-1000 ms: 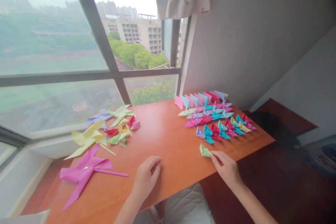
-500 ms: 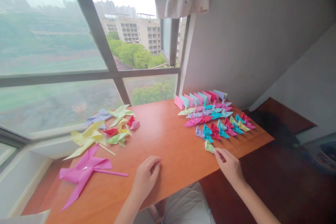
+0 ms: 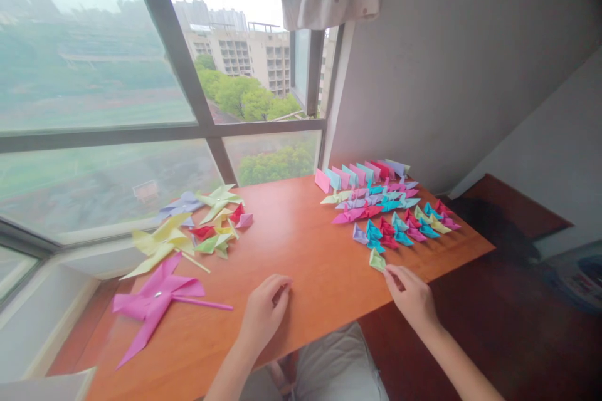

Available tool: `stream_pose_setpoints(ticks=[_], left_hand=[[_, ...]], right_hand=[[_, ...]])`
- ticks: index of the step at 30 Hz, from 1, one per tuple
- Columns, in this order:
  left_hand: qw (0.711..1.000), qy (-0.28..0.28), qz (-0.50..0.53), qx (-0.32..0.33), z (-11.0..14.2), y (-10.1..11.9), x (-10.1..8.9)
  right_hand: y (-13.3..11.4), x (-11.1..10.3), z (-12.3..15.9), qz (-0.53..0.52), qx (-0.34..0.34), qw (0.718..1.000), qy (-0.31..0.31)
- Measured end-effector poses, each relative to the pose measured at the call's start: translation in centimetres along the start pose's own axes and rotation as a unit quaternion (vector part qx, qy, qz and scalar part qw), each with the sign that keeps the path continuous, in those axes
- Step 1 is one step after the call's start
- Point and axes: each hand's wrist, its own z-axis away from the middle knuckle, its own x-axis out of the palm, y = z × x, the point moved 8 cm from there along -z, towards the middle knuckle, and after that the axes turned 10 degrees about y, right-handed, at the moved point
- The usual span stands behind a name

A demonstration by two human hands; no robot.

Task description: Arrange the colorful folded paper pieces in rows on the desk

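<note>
My right hand is at the table's front right, thumb and fingertips pinched on the near corner of a light green folded paper boat. The boat stands on the table just in front of rows of similar paper boats in blue, red, pink, yellow and purple. Resting on the table's near middle is my left hand, its fingers curled toward the thumb, with nothing visible in them. A large magenta paper pinwheel with a stick lies to its left.
Behind the boats are rows of folded paper cranes and a line of standing folded papers. Yellow and other pinwheels and small folded pieces lie at the left by the window. The wooden table ends at my lap.
The view has shifted slightly. Both hands keep their places on the table, and my right hand still pinches the light green boat.
</note>
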Motion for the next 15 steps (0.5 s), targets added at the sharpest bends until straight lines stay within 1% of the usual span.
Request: stream_pose_setpoints(ticks=[5,8,10,12,15], left_hand=[[1.0,-0.002,0.003,0.001,0.0,0.1,0.0],[1.0,-0.002,0.008,0.003,0.0,0.2,0.1],[1.0,-0.008,0.01,0.003,0.1,0.3,0.1],[1.0,-0.017,0.009,0.002,0.1,0.4,0.2],[1.0,-0.026,0.004,0.005,0.2,0.6,0.3]], right_hand=[[-1.4,-0.7,0.0,-0.011,-0.006,1.0,0.019],[-2.9,-0.4,0.1,-0.017,-0.031,0.999,0.013],[-3.6,-0.2,0.1,-0.003,-0.049,0.999,0.01],[-3.5,-0.1,0.1,0.035,-0.05,0.998,0.026],[-1.7,-0.2,0.0,0.109,-0.004,0.992,0.054]])
